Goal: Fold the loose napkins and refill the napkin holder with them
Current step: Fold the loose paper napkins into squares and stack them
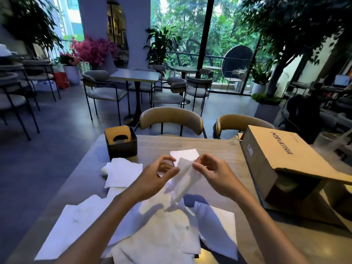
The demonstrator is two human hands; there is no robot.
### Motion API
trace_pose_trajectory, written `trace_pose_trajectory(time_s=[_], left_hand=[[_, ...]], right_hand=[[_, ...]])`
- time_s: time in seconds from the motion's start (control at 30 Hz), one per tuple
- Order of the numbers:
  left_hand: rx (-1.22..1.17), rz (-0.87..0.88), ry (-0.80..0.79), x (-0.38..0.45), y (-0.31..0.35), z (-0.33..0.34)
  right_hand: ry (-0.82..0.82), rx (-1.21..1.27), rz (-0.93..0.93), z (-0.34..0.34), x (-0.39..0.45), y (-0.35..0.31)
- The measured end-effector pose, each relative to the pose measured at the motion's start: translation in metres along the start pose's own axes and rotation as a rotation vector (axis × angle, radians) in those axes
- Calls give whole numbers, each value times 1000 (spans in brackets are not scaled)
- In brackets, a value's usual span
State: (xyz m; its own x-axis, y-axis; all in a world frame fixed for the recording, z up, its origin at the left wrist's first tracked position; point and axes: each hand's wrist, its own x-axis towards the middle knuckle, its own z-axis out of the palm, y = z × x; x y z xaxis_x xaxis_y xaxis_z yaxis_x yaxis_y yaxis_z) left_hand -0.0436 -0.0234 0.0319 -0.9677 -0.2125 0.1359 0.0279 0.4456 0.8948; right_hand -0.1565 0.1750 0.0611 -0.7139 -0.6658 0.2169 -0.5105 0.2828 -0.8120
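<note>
We've got both hands up over the table, left hand and right hand pinching one napkin between them, loose napkins spread below, napkin holder far-left, cardboard box right.

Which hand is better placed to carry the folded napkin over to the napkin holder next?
Probably the left hand. The napkin holder stands at the table's far left, on that hand's side, while the right hand would have to cross over. Both hands pinch the napkin now.
</note>
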Motion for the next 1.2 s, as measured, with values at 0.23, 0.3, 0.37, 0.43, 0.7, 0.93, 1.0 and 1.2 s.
trace_pose_trajectory(time_s=[0.23, 0.3, 0.37, 0.43, 0.7, 0.93, 1.0, 1.2], left_hand=[[-5, -9, 3, -2, 19, 6], [-94, -95, -39, -1, 22, 8], [-166, -145, -110, 0, 24, 12], [-196, -153, -121, 4, 24, 19], [-299, -161, 238, 39, 16, 20], [-468, -250, 231, 79, -3, 22], [-522, -296, 218, 92, -9, 23], [-448, -273, 264, 122, -32, 25]], right_hand=[[158, 289, 9, -10, 5, -22], [181, 336, 16, -8, 5, -19], [243, 379, 34, -5, 6, -15], [310, 378, 62, -3, 9, -9], [340, 342, 91, -5, 28, 29], [374, 331, 120, 11, 60, 63], [416, 335, 135, 14, 72, 71], [479, 338, 205, 21, 102, 94]])
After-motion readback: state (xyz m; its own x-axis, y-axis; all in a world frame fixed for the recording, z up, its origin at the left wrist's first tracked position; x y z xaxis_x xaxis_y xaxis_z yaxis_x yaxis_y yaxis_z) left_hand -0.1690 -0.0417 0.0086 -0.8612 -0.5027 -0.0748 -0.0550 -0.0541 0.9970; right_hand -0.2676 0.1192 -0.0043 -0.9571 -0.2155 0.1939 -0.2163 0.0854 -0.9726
